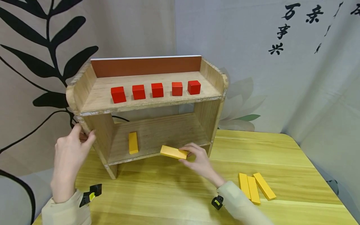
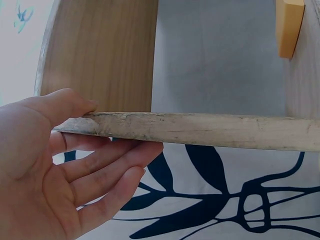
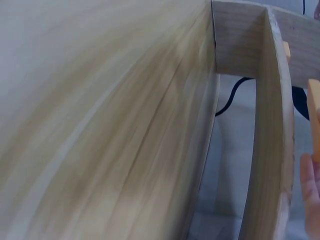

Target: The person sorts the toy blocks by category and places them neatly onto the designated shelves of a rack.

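Note:
A small two-tier wooden shelf [image 1: 152, 106] stands on the table. My left hand [image 1: 71, 153] grips its left side panel [image 2: 200, 131], thumb on one face and fingers on the other. In my right hand [image 1: 198, 161] a yellow block [image 1: 171, 152] is pinched by one end, held at the front edge of the lower board. Another yellow block [image 1: 133, 142] lies on the lower board, toward the left. Red cubes [image 1: 157, 90], several in a row, sit on the upper board. The right wrist view catches only part of the held block and fingertips [image 3: 308, 175].
Several loose yellow blocks [image 1: 253, 189] lie on the yellow wood-grain table [image 1: 298, 175] at right, beside my right forearm. Behind the shelf hangs a pale curtain [image 1: 135, 28] with dark leaf prints. A brown back strip [image 1: 149, 67] edges the upper board.

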The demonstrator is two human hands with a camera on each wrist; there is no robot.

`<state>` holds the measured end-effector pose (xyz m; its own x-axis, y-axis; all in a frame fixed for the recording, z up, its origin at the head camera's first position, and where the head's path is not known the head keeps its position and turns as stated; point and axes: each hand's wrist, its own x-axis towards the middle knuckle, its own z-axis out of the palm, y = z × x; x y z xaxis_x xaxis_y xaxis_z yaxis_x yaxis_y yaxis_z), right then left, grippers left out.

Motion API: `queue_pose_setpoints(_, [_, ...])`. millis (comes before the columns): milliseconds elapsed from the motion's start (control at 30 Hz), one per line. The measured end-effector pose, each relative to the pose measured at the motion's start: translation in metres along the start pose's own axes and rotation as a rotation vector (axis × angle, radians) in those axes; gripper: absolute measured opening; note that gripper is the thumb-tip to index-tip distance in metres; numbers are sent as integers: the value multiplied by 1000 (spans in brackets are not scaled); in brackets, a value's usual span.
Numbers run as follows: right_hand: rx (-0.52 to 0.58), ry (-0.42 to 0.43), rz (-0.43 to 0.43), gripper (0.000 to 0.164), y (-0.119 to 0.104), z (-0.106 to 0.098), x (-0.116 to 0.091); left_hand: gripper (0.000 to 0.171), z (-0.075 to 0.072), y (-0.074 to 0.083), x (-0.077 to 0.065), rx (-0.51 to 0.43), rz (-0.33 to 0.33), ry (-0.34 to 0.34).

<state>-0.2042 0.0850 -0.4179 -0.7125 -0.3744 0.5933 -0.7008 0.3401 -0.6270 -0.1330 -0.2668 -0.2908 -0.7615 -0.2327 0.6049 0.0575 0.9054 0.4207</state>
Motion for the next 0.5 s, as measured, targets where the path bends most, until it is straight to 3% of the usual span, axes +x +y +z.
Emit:
queue_pose_setpoints(233, [-1, 53, 57, 33, -9, 20, 11, 20, 1, 0, -1, 2, 11, 16])
queue_pose_setpoints(500, [-36, 54, 124, 31, -21, 41, 22, 20, 1, 1, -1, -1, 11, 16])
